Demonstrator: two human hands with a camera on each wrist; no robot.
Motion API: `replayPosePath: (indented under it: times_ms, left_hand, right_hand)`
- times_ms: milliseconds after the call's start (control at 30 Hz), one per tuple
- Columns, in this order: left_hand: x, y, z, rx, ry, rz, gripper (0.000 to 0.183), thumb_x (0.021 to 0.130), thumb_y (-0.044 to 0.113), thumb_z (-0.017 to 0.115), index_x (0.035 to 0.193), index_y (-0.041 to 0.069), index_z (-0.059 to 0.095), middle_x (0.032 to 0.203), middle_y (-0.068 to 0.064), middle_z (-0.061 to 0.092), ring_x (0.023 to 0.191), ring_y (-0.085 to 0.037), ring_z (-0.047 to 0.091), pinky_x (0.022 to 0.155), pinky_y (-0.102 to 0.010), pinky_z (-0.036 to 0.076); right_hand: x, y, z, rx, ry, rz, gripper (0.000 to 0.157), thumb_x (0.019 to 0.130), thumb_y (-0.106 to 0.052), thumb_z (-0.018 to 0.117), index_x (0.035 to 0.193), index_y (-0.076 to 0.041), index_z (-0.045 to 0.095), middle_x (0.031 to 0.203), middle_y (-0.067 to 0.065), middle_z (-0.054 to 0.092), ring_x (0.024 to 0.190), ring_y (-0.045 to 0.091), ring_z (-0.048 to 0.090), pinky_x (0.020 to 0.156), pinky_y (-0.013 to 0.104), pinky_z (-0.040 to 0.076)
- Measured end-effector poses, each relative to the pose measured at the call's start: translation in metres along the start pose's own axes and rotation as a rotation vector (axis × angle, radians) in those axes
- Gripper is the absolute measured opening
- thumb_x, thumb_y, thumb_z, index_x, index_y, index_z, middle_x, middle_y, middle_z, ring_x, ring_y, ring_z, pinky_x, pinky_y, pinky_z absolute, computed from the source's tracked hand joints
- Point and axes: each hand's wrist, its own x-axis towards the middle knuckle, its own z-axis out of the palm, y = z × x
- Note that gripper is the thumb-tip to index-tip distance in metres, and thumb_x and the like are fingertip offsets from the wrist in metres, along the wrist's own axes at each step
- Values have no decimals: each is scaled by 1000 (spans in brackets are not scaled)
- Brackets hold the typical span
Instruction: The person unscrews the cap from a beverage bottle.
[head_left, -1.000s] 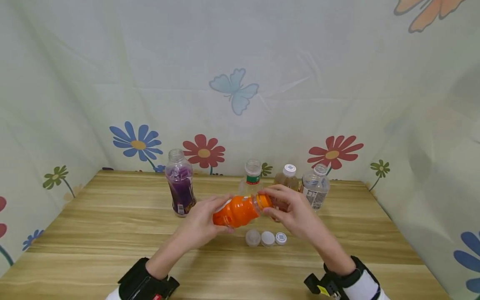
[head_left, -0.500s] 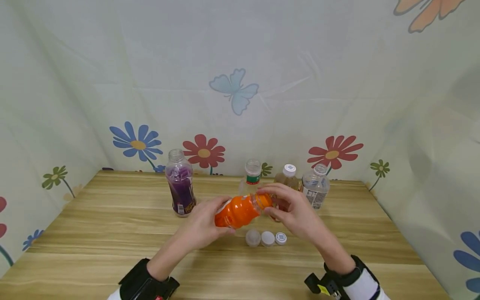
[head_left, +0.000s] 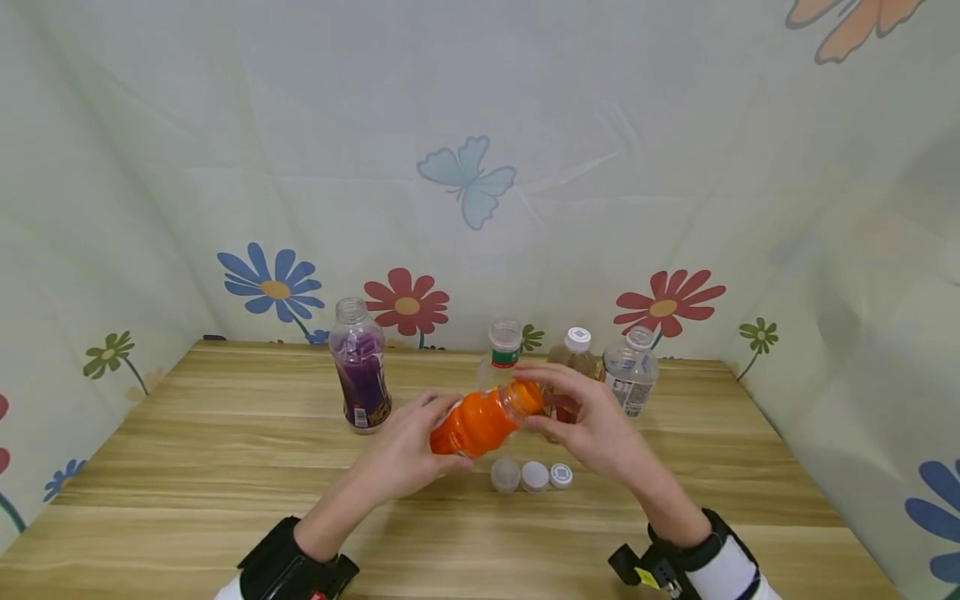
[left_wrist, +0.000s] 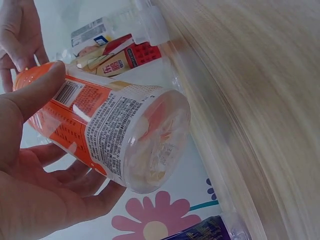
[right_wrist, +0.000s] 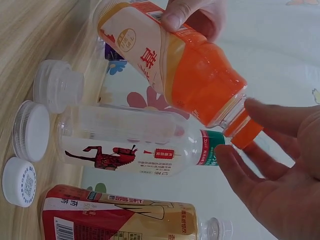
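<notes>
Tilted above the table, an orange drink bottle (head_left: 477,422) lies across my left hand (head_left: 408,446), which grips its body. Its clear base faces the left wrist camera. At the neck, my right hand (head_left: 592,421) has thumb and fingers about the orange cap (right_wrist: 246,133), which sits on the bottle mouth. Below the bottle, three loose caps stand in a row: a translucent cap (head_left: 506,476), a white cap (head_left: 535,477) and a smaller printed white cap (head_left: 561,476). Behind the hands stands a clear bottle (right_wrist: 125,135) with a green neck band and a horse picture.
A purple-labelled bottle (head_left: 362,375) without a cap stands at the left. To the right are a brownish bottle (head_left: 573,357) with a white top and a clear uncapped bottle (head_left: 632,371). A flowered cloth (head_left: 480,108) hangs behind the wooden table (head_left: 225,467).
The orange bottle has shifted slightly to the right in my left hand. My right hand's fingers have moved a little around the cap. The standing bottles and loose caps stay put.
</notes>
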Motion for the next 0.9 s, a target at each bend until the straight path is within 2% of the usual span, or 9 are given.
replayPosePath:
  times_ms: [100,233,333,467,633,900]
  left_hand:
    - [0,0,0,-5,-2,-15,76,75,30,94,139,8,61,125,-5,62,110,-25,61,98,-50,51]
    - [0,0,1,-15,-3,-23,76,75,30,94,139,8,61,124,-4,62,109,-25,60,98,-51,50]
    - [0,0,1,-18,-2,-23,76,75,30,94,139,9,61,123,-4,61,109,-25,60,98,-51,50]
    - [0,-1,1,-16,1,-19,76,74,31,95,139,9,61,121,-3,61,108,-24,59,97,-50,50]
    - [0,-1,2,-13,6,-6,75,74,31,95,138,8,62,120,-3,60,106,-23,60,96,-48,51]
    - [-1,-1,3,-28,11,5,73,74,29,95,136,8,63,117,-2,60,104,-22,60,94,-46,52]
  right_hand:
    - [0,0,1,-23,31,15,49,90,-2,78,136,-6,62,135,14,61,105,30,66,82,34,60]
    - [0,-1,3,-110,103,41,42,95,-12,75,134,-4,61,122,11,65,98,25,64,76,31,61]
    - [0,-2,4,-175,145,55,36,96,-14,75,128,-4,64,110,6,65,91,21,62,75,31,60]
    - [0,-3,6,-216,160,49,30,94,-12,77,121,-4,67,100,2,64,84,19,61,71,33,60]
    - [-1,-6,6,-222,157,22,29,92,-8,78,119,-4,69,101,2,64,83,20,62,69,32,60]
    - [-1,-9,4,-202,119,-25,33,91,-2,77,124,-4,69,113,5,68,83,23,67,73,28,60]
